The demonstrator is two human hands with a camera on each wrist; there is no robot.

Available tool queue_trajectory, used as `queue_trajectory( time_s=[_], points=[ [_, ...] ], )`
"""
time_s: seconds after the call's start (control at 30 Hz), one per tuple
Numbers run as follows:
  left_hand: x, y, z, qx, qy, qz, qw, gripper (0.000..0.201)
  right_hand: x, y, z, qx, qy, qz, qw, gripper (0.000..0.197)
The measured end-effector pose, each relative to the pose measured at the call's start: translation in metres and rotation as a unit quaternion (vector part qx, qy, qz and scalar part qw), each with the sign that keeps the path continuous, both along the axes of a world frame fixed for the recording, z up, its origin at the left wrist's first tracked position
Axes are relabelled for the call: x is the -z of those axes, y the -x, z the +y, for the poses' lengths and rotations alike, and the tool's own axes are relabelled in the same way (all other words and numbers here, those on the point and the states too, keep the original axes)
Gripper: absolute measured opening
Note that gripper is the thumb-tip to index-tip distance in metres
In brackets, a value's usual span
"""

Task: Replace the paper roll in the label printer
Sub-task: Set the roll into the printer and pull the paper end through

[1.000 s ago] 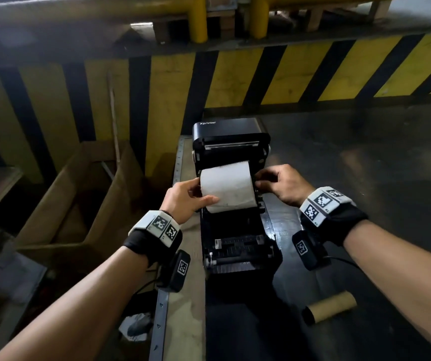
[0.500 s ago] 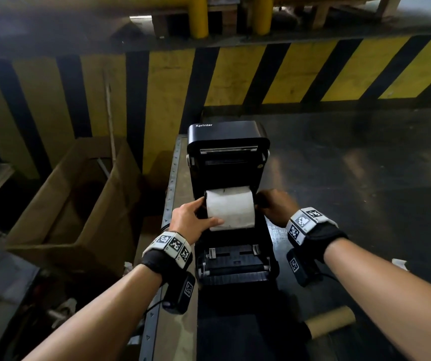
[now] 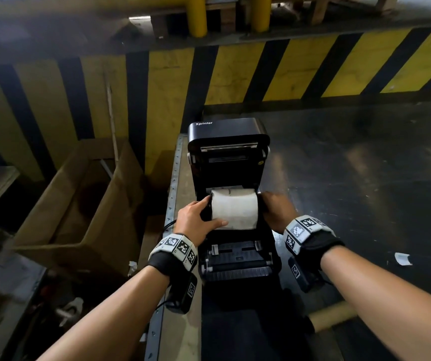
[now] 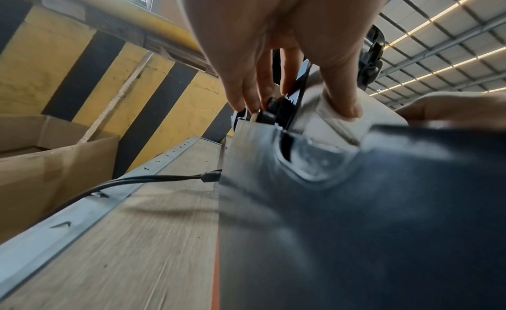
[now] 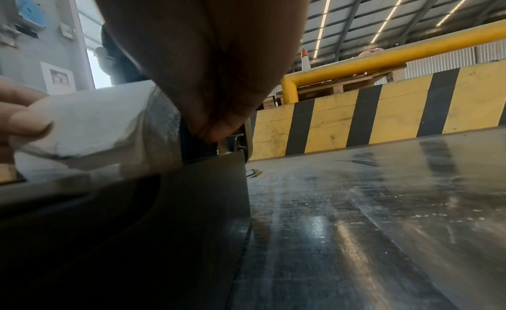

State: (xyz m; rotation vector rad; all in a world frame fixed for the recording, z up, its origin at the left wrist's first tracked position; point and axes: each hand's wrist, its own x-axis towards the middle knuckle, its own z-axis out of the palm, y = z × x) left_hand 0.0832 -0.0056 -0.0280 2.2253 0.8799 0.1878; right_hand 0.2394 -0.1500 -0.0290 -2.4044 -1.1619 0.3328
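A black label printer (image 3: 228, 269) stands on the table with its lid (image 3: 226, 132) raised. A white paper roll (image 3: 235, 211) sits low in its open bay. My left hand (image 3: 196, 220) grips the roll's left end, thumb lying across the front of the paper (image 4: 342, 102), fingers at the black spindle end (image 4: 276, 111). My right hand (image 3: 278, 212) holds the right end, fingers tucked down between the roll (image 5: 95, 124) and the printer's side wall (image 5: 191, 184); its fingertips are hidden in the head view.
An empty brown cardboard core (image 3: 331, 315) lies on the dark table near my right forearm. A scrap of white paper (image 3: 402, 258) lies at right. An open cardboard box (image 3: 79, 204) stands left of the table. A black cable (image 4: 131, 181) runs along the table's left edge. Yellow-and-black barrier behind.
Both hands have lowered the paper roll from above the printer down into the open bay. The head view has shifted slightly.
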Motion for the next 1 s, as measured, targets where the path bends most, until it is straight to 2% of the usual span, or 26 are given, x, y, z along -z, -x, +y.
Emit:
queue_trajectory(
  time_s=[0.27,0.37,0.53,0.67,0.73,0.8,0.87,1.0],
  points=[
    [0.001,0.001,-0.005,0.014,-0.020,0.012,1.000,0.084,0.000,0.005,-0.002,0.020,-0.010,0.010,1.000,0.032],
    [0.009,0.004,-0.005,0.033,-0.067,0.031,0.997,0.079,0.001,0.007,-0.002,0.017,-0.023,0.017,0.999,0.027],
    [0.014,0.004,-0.003,0.046,-0.119,0.058,0.990,0.084,0.002,0.010,-0.005,0.006,-0.045,0.022,0.999,0.024],
    [0.011,0.003,-0.001,0.046,-0.099,0.067,0.992,0.082,0.001,0.011,-0.010,0.062,-0.048,0.045,0.996,0.023],
    [0.006,0.003,-0.002,0.020,-0.066,0.042,0.997,0.081,0.000,0.011,-0.014,0.091,-0.024,0.077,0.993,0.027],
    [0.002,0.004,-0.002,-0.020,-0.036,0.004,0.999,0.073,0.001,0.012,-0.018,0.091,0.016,0.110,0.990,0.043],
    [-0.001,0.006,-0.003,-0.054,-0.006,-0.022,0.998,0.055,0.005,0.016,-0.020,0.069,0.061,0.132,0.987,0.052],
    [0.000,0.012,-0.008,-0.058,0.026,0.002,0.998,0.031,0.008,0.023,-0.024,0.047,0.073,0.158,0.984,0.032]
  ],
)
